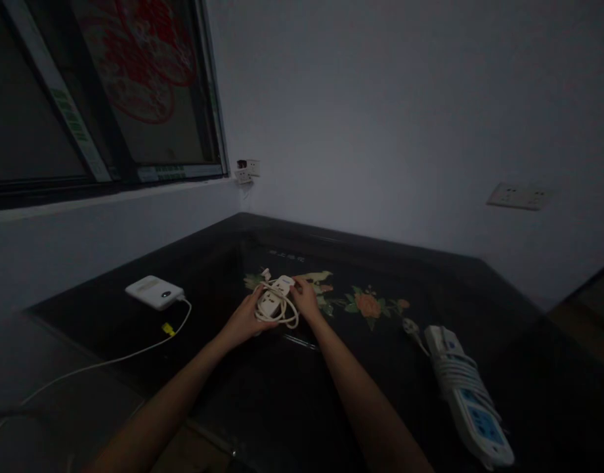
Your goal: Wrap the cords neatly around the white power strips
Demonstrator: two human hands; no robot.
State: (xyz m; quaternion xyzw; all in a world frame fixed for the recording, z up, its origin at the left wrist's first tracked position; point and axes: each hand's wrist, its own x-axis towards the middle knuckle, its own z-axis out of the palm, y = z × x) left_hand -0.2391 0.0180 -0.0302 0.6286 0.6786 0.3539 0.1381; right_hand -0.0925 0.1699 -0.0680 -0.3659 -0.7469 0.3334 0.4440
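Power strip (283,284) in loops of white cord (294,322)

I see the small white strip over the middle of the black surface (253,394); I cannot tell if it touches down. The left hand (247,316) has its grip around the near left side, holding strip and cord together. The right hand (306,299) holds the far right side. A white plug (266,274) sits just past them. Off to the left lies a white box (153,292) with a thin cable (134,355). Off to the right lies 1 longer strip (484,424), wound with wire (460,376).
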